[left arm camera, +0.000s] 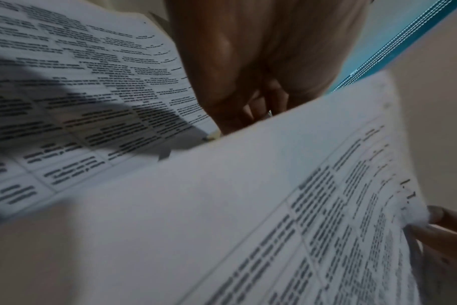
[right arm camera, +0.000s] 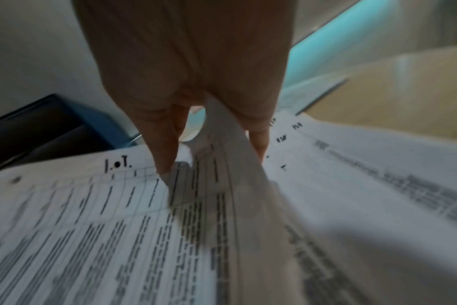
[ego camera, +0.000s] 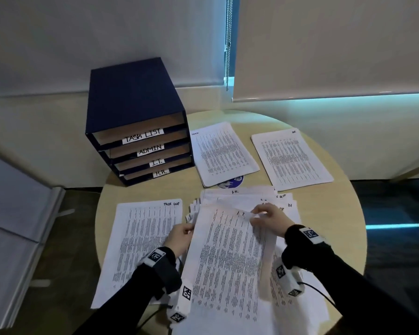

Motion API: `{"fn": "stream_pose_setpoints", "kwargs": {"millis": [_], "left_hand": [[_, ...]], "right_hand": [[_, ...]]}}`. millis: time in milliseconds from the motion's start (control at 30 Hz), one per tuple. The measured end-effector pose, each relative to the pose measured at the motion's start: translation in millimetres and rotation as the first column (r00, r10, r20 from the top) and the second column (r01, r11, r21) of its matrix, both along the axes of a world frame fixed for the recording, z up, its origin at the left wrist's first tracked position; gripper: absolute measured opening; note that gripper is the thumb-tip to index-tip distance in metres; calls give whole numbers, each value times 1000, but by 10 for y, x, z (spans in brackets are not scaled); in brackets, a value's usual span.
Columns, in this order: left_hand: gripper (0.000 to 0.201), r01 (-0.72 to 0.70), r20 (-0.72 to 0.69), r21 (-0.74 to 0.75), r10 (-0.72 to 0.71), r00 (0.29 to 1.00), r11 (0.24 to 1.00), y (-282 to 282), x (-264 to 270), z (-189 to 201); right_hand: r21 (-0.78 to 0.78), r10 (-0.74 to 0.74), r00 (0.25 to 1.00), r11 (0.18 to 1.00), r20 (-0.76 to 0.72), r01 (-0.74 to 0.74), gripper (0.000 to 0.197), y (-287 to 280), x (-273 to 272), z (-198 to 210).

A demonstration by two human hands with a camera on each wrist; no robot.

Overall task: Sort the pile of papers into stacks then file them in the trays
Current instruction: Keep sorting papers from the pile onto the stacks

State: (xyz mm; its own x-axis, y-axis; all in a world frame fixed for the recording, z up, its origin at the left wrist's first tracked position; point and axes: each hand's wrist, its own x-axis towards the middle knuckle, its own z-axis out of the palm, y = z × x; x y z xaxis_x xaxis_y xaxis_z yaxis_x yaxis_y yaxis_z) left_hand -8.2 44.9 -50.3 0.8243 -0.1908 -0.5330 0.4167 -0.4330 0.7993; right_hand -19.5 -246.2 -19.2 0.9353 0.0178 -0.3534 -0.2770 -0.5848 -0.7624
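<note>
Pale wood round counter point(ego camera: 324, 238), seen from above, with a dark blue tray unit point(ego camera: 136, 112) standing at its far left edge. Four open trays stacked in the unit, labelled top to bottom TASK LIST, ADMIN, I.T., H.R.

Just right of the tray unit, a printed stack point(ego camera: 224, 153) lying flat, partly covering a round blue sticker point(ego camera: 232, 183). Further right of the unit, a second flat stack point(ego camera: 292, 159), apart from the first. In front of the unit, toward the near left, a third stack point(ego camera: 140, 250) headed with handwriting that looks like TASK LIST.

Near middle, in front of the unit and right of that third stack, a loose pile of papers point(ego camera: 244, 197), fanned and uneven, corners handwritten.

On top of the pile, a lifted sheet marked I.T. point(ego camera: 228, 262), raised and tilted off the pile.

Left hand point(ego camera: 179, 238) at the sheet's left edge, fingers curled round that edge, grip closed on the sheet. Right hand point(ego camera: 269, 220) at the sheet's top right corner beside the I.T. mark, thumb and fingers pinching the paper, grip closed on it; right wrist view shows the paper passing between thumb and fingers.

Dark sleeves and tagged wrist bands on both arms. Behind the unit, pale wall and lowered roller blinds.
</note>
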Motion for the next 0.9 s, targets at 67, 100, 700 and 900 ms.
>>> {"fn": "stream_pose_setpoints", "kwargs": {"millis": [67, 100, 700, 900], "left_hand": [[20, -42, 96, 49, 37, 995, 998, -6, -12, 35], [30, -68, 133, 55, 60, 989, 996, -1, -19, 33], [52, 31, 38, 2, -31, 999, 1000, -40, -187, -122], [48, 62, 87, 53, -66, 994, 997, 2, -245, -136]], "right_hand": [[-129, 96, 994, 988, 56, -88, 8, -18, -97, 15], [-200, 154, 986, 970, 66, -138, 6, -34, -161, 21], [-420, 140, 985, 904, 102, -85, 32, 103, 260, 14], [-689, 244, 970, 704, 6, -173, 38, 95, 644, 25]]}}
